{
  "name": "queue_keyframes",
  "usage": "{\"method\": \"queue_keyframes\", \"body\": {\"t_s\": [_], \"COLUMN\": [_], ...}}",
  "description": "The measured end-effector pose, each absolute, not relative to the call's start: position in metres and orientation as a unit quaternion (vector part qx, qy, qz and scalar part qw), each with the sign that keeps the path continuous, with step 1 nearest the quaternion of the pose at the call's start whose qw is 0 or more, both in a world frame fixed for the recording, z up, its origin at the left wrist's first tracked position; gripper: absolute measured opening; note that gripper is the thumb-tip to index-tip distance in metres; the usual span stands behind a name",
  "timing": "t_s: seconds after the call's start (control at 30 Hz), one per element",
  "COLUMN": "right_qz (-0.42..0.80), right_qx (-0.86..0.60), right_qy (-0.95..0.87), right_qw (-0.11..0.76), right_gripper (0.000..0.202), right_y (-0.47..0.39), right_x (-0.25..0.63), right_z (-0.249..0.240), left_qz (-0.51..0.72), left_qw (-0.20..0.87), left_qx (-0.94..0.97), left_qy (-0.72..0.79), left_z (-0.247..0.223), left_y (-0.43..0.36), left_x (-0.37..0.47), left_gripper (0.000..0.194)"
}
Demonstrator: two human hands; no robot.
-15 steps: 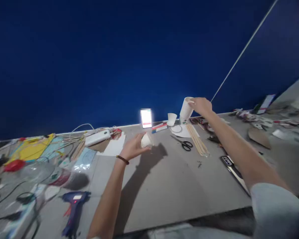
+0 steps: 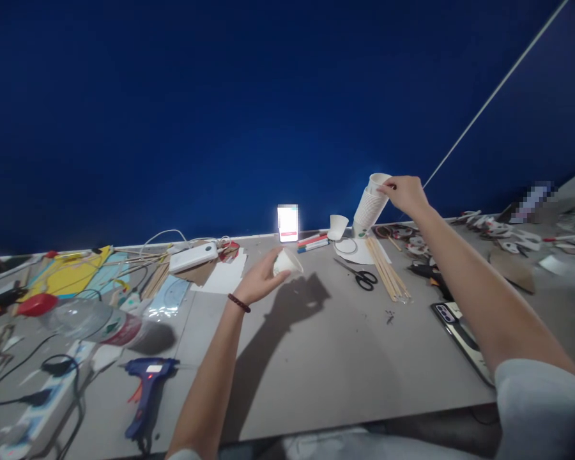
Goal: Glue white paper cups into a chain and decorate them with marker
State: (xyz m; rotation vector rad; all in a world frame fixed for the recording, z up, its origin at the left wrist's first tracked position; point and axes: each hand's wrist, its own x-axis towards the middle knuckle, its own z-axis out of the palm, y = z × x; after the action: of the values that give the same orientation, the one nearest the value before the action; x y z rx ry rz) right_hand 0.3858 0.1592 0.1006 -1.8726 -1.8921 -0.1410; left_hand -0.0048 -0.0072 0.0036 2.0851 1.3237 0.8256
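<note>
In the head view, my left hand [image 2: 260, 279] is wrapped around a small white paper cup [image 2: 289, 260], held tilted above the table with its mouth toward the right. At the back, my right hand [image 2: 408, 193] pinches the rim of the top paper cup [image 2: 378, 180], which stands partly out of a tall leaning stack of paper cups [image 2: 368, 209]. Just left of the stack is a cut white cup piece [image 2: 338, 227]. Black-handled scissors [image 2: 363, 278] and a bundle of wooden sticks [image 2: 386, 271] lie in front of the stack.
A blue glue gun [image 2: 148, 383], a power strip [image 2: 52, 402] with cords and a plastic bottle [image 2: 100, 322] crowd the left side. A lit phone [image 2: 288, 223] leans at the wall near markers [image 2: 313, 243]. Another phone [image 2: 462, 338] lies under my right forearm.
My right hand has raised the top cup a little out of the stack. My left hand still holds its cup, now turned slightly. The view has shifted a bit.
</note>
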Motion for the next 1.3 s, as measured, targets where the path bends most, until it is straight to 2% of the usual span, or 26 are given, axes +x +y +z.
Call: {"method": "queue_keyframes", "body": {"t_s": [0.13, 0.2, 0.3, 0.4, 0.5, 0.67, 0.8, 0.93, 1.07, 1.3], "right_qz": [-0.178, -0.174, -0.031, 0.135, 0.201, 0.301, 0.345, 0.398, 0.423, 0.475], "right_qx": [-0.644, -0.602, -0.544, -0.533, -0.529, -0.519, -0.520, -0.523, -0.523, -0.476], "right_qy": [-0.627, -0.613, -0.619, -0.579, -0.532, -0.508, -0.506, -0.501, -0.516, -0.562], "right_qw": [0.400, 0.480, 0.565, 0.602, 0.630, 0.618, 0.595, 0.563, 0.531, 0.482], "right_gripper": [0.027, 0.023, 0.030, 0.037, 0.043, 0.051, 0.061, 0.059, 0.057, 0.044], "right_y": [0.131, 0.107, 0.068, 0.039, 0.025, 0.017, 0.013, 0.014, 0.013, 0.012], "right_x": [0.364, 0.339, 0.292, 0.253, 0.233, 0.229, 0.227, 0.223, 0.221, 0.217], "right_z": [0.090, 0.070, 0.023, -0.023, -0.054, -0.075, -0.084, -0.091, -0.097, -0.105], "left_qz": [0.320, 0.333, 0.340, 0.329, 0.336, 0.336, 0.369, 0.379, 0.373, 0.382], "left_qw": [0.208, 0.183, 0.204, 0.239, 0.266, 0.239, 0.139, 0.053, 0.054, 0.070], "left_qx": [0.759, 0.755, 0.746, 0.731, 0.731, 0.765, 0.777, 0.793, 0.798, 0.762], "left_qy": [0.528, 0.535, 0.535, 0.548, 0.530, 0.495, 0.490, 0.474, 0.469, 0.518], "left_z": [-0.001, -0.006, -0.023, -0.043, -0.059, -0.075, -0.087, -0.096, -0.098, -0.094], "left_y": [-0.003, -0.001, 0.002, 0.002, -0.002, -0.009, -0.012, -0.015, -0.018, -0.020], "left_x": [0.001, 0.004, 0.007, 0.006, 0.000, -0.005, 0.002, 0.010, 0.012, 0.011], "left_gripper": [0.068, 0.066, 0.061, 0.055, 0.047, 0.053, 0.053, 0.058, 0.061, 0.054]}}
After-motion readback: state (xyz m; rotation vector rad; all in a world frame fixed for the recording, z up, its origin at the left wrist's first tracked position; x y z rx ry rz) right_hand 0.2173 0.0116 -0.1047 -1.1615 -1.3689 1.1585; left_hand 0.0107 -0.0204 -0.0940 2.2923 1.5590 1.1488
